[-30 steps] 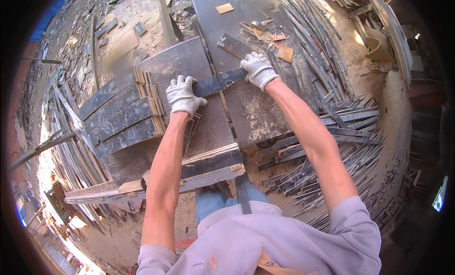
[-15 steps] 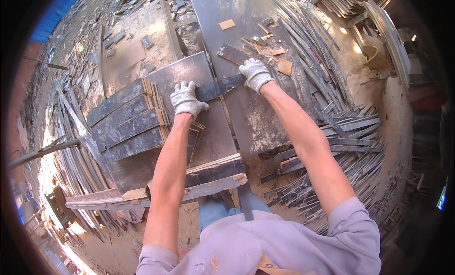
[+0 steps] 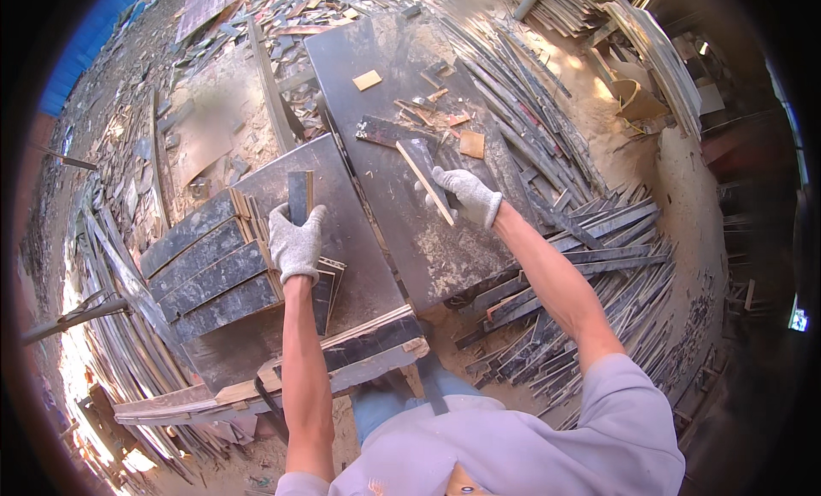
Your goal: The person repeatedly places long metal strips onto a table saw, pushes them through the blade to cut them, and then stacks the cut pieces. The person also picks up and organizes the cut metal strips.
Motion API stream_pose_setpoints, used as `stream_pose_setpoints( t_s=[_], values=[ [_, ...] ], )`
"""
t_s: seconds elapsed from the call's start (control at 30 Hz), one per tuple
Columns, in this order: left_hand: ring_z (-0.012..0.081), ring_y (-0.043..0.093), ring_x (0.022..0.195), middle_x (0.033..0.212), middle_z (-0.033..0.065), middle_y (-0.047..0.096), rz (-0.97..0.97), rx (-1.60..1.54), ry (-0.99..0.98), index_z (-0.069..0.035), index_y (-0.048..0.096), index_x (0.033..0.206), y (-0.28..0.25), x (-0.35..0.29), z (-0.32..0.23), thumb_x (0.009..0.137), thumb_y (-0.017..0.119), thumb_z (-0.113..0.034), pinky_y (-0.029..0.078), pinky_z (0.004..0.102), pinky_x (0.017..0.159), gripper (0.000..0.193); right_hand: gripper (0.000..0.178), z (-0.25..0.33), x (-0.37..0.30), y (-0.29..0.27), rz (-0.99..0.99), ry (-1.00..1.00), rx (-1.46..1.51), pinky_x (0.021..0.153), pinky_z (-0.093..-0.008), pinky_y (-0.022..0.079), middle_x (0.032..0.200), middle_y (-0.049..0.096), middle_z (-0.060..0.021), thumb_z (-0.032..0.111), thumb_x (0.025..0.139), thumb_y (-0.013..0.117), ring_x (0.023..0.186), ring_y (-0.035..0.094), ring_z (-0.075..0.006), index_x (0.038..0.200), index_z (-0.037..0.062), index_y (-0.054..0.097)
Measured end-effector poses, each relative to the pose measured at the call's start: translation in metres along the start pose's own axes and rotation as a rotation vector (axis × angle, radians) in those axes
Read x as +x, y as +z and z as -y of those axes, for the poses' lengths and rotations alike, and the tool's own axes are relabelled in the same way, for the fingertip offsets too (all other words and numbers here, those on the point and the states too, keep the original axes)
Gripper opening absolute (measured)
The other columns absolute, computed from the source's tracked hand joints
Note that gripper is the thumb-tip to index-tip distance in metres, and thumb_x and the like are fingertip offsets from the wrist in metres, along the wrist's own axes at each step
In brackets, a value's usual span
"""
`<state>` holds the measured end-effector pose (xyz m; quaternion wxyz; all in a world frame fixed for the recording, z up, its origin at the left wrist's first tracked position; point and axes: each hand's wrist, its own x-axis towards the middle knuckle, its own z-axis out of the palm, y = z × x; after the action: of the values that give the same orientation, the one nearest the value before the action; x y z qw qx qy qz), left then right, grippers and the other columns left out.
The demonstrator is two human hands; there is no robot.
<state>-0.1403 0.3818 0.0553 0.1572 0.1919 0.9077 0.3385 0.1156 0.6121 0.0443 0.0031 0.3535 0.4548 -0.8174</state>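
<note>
My left hand (image 3: 297, 244), in a grey-white knit glove, is closed around a short dark plywood piece (image 3: 300, 195) that sticks up past the fingers. My right hand (image 3: 469, 197), gloved alike, grips a longer dark plywood strip (image 3: 424, 173) with a pale cut edge, tilted over the right tabletop panel (image 3: 436, 248). Beside my left hand lies a stack of dark plywood boards (image 3: 209, 269) with layered pale ends. Several small offcuts (image 3: 326, 295) rest close to my left wrist. Another dark strip (image 3: 381, 130) lies flat beyond the one in my right hand.
A narrow gap (image 3: 369, 212) splits the work surface in two. Wood scraps (image 3: 428, 111) and a tan square (image 3: 471, 144) lie on the right panel. Long strips (image 3: 547, 120) are heaped to the right, with more strips (image 3: 128, 274) at the left.
Both hands were on one dark strip across the gap; now they are apart, each with a separate piece. My left hand has moved left and nearer. The view has shifted slightly.
</note>
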Motion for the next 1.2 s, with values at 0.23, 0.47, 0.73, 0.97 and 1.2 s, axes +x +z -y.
stream_pose_setpoints(
  t_s=[0.23, 0.47, 0.73, 0.97, 1.2],
  values=[
    [0.0419, 0.047, 0.133, 0.142, 0.0224, 0.051, 0.129, 0.424, 0.312, -0.002, 0.042, 0.151, -0.04, -0.122, 0.043, 0.061, 0.097, -0.043, 0.04, 0.0498, 0.114, 0.113, 0.044, -0.028, -0.058, 0.034, -0.005, -0.199, -0.768, 0.091, -0.0365, 0.052, 0.105, 0.071, -0.0087, 0.04, 0.109, 0.055, 0.099, 0.066, -0.0224, 0.133, 0.0043, 0.064],
    [0.0399, 0.044, 0.14, 0.153, 0.0213, 0.046, 0.258, 0.326, 0.587, -0.002, 0.04, 0.155, -0.013, -0.104, 0.015, 0.061, 0.097, -0.041, 0.038, 0.0481, 0.119, 0.117, 0.04, -0.073, -0.02, 0.076, -0.058, -0.707, -1.277, 0.095, -0.0456, 0.052, 0.107, 0.065, -0.0137, 0.002, 0.08, 0.074, 0.108, 0.062, -0.0361, 0.119, 0.0117, 0.068],
    [0.0324, 0.057, 0.119, 0.123, 0.0107, 0.062, 0.409, 0.596, 0.538, -0.012, 0.068, 0.129, 0.029, -0.06, 0.04, 0.063, 0.092, -0.026, 0.051, 0.0456, 0.101, 0.072, 0.028, -0.122, 0.027, 0.052, -0.396, -0.709, -1.559, 0.089, -0.0447, 0.052, 0.099, 0.066, -0.0092, 0.019, 0.081, 0.081, 0.1, 0.062, -0.0314, 0.107, 0.0161, 0.073],
    [0.0341, 0.057, 0.117, 0.118, 0.0116, 0.064, 0.351, 0.436, 0.476, -0.01, 0.074, 0.12, 0.047, -0.025, 0.039, 0.064, 0.091, -0.021, 0.05, 0.0436, 0.104, 0.059, 0.022, -0.107, 0.066, 0.035, -0.431, -0.691, -1.597, 0.085, -0.0479, 0.052, 0.095, 0.063, -0.0121, 0.02, 0.079, 0.081, 0.096, 0.061, -0.0356, 0.093, 0.0122, 0.067],
    [0.0337, 0.059, 0.115, 0.114, 0.0124, 0.066, 0.332, 0.415, 0.497, -0.01, 0.078, 0.114, 0.053, 0.003, 0.048, 0.065, 0.089, -0.022, 0.051, 0.0435, 0.103, 0.051, 0.012, -0.087, 0.089, 0.03, -0.397, -0.721, -1.623, 0.083, -0.0479, 0.053, 0.096, 0.064, -0.0144, 0.014, 0.082, 0.072, 0.097, 0.062, -0.0354, 0.092, 0.0107, 0.066]
  ],
)
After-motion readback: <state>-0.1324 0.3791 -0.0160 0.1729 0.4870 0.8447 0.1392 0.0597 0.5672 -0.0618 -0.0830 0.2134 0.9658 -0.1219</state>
